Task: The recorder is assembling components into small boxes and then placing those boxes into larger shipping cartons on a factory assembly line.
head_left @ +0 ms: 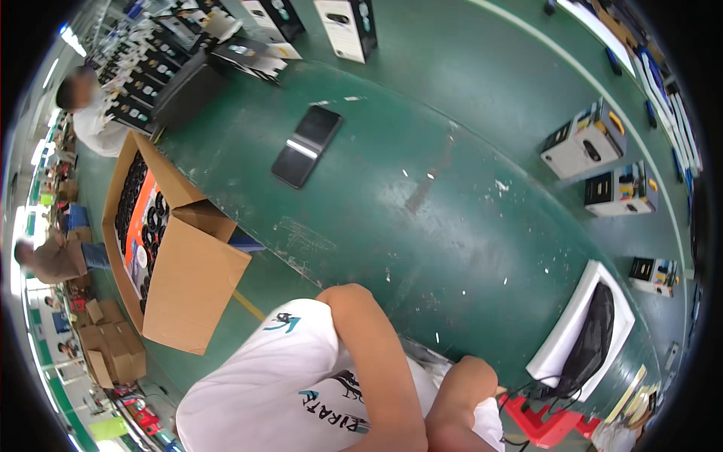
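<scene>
Green worktable (pixel 422 226) carrying a black phone (pixel 306 145), boxed goods (pixel 587 141) and a white tray (pixel 580 331); open cardboard carton (pixel 169 248) alongside; both forearms bend below the table edge, hands hidden, finger state indeterminable; red fixture (pixel 546 422) nearest

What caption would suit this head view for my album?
Person in a white shirt leans at a green workbench holding a black flat device, retail boxes and a white tray.
</scene>
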### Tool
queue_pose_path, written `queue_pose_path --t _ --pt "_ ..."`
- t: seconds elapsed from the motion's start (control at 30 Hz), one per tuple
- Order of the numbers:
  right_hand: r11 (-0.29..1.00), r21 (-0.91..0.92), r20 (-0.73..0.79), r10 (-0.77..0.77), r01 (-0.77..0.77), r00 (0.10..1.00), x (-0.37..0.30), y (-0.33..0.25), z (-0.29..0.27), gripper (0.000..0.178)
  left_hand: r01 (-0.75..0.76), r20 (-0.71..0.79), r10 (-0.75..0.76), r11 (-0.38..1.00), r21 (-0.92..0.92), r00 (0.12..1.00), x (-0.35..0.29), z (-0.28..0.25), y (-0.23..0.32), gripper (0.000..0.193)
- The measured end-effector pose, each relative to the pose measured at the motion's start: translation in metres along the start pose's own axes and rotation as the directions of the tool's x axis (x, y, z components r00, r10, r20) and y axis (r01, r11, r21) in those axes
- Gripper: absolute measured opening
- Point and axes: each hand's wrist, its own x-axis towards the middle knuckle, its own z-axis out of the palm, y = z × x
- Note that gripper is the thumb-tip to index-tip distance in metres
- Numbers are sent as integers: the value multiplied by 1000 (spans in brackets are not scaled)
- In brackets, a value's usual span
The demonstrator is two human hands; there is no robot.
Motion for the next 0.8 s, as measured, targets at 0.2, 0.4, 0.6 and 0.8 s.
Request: queue_pose_path --t 0.2,0.4,0.6,0.8 --pt "992 -99 -102 -90 80 991 1 -5 -2 42 119 -10 -120 992 -45 993 -32 -44 -73 48" --pt "984 -155 -149 -113 90 982 6 -5 -4 38 153 -75 -160 985 -84 984 -66 -55 -110 48" --pt "977 -167 -207 -163 129 965 18 9 6 35 171 -104 -179 982 -82 978 -5 -55 -24 49" --pt "970 -156 -227 -220 188 949 27 19 13 33 150 -111 -160 984 -93 981 -10 -60 -29 50"
